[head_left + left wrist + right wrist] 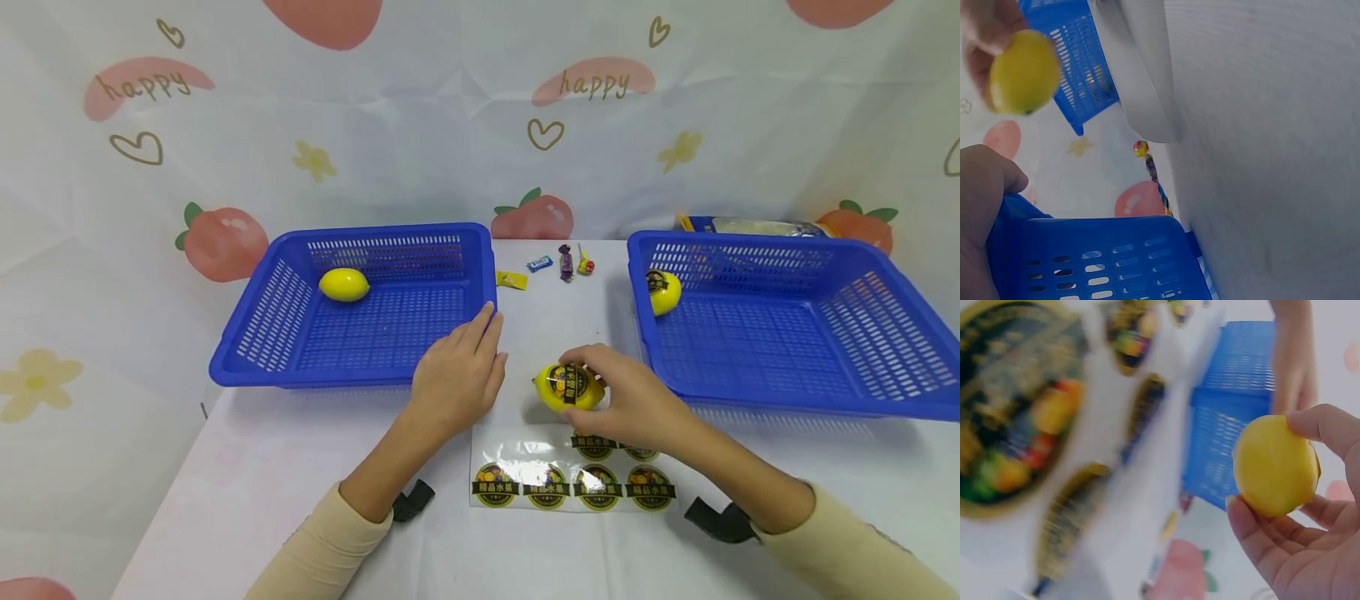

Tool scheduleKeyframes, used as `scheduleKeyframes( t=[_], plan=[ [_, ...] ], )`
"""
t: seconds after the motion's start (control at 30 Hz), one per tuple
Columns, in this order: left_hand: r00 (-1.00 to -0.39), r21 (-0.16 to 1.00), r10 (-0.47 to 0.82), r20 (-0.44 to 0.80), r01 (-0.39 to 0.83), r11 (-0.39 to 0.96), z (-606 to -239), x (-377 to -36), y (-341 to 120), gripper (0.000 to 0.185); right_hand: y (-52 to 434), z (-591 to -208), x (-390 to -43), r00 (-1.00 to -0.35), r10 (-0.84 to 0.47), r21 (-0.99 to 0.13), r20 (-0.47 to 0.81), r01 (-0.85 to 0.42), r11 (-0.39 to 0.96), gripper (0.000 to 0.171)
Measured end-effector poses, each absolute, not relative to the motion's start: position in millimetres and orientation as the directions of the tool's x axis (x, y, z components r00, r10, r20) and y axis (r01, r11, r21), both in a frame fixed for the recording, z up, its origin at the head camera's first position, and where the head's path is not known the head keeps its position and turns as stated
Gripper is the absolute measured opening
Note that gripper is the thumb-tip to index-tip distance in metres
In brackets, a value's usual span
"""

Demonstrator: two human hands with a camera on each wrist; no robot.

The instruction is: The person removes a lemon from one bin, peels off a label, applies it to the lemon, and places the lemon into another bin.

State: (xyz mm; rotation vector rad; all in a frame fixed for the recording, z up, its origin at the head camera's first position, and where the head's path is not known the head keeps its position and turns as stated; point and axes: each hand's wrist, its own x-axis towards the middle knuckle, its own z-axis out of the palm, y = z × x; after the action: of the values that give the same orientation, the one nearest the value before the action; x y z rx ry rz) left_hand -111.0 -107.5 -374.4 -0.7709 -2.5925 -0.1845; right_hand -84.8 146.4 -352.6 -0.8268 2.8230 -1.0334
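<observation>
The right hand (636, 400) pinches the stickered lemon (567, 389) between thumb and fingertips, likely keeping its label (facing up) visible, at the sticker sheet's (525, 446) twelve o'clock; at nine, the left hand's (456, 379) straight, close-set fingers rest on the left basket (352, 381), perhaps steadying it.

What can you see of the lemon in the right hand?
The lemon is yellow, smooth and slightly glossy, with a small pointed tip. A round black sticker with gold lettering is on it. The right hand pinches it between thumb and fingers, seemingly off the table. It lies sideways, tip leftward, between the two baskets, near the sticker sheet. Its material cannot be told.
</observation>
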Motion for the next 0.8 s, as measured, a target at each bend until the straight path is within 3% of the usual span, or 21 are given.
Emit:
scheduleKeyframes(
  t=[0.17, 0.3, 0.57, 0.8],
  plan=[
    [-0.747, 0.009, 0.489, 0.451, 0.552, 0.834, -375.3, -111.1, -107.7, 0.051, 154.3, -323.0, -85.0, -0.851, -0.493, -0.601, 0.183, -0.493, 0.629, 0.053],
    [-0.743, 0.007, 0.487, 0.459, 0.552, 0.834, -374.7, -111.1, -107.6, 0.05, 169.0, -298.3, -94.0, -0.879, -0.441, -0.599, 0.179, -0.453, 0.66, 0.052],
    [-0.747, 0.015, 0.485, 0.455, 0.551, 0.834, -374.6, -110.9, -107.5, 0.05, 218.8, -266.4, -137.0, -0.969, -0.244, -0.56, 0.048, -0.228, 0.797, 0.06],
    [-0.741, 0.006, 0.491, 0.459, 0.555, 0.832, -375.1, -110.4, -107.1, 0.051, 261.6, -261.4, -174.9, -0.987, -0.138, -0.481, -0.084, -0.082, 0.873, 0.075]
  ],
)
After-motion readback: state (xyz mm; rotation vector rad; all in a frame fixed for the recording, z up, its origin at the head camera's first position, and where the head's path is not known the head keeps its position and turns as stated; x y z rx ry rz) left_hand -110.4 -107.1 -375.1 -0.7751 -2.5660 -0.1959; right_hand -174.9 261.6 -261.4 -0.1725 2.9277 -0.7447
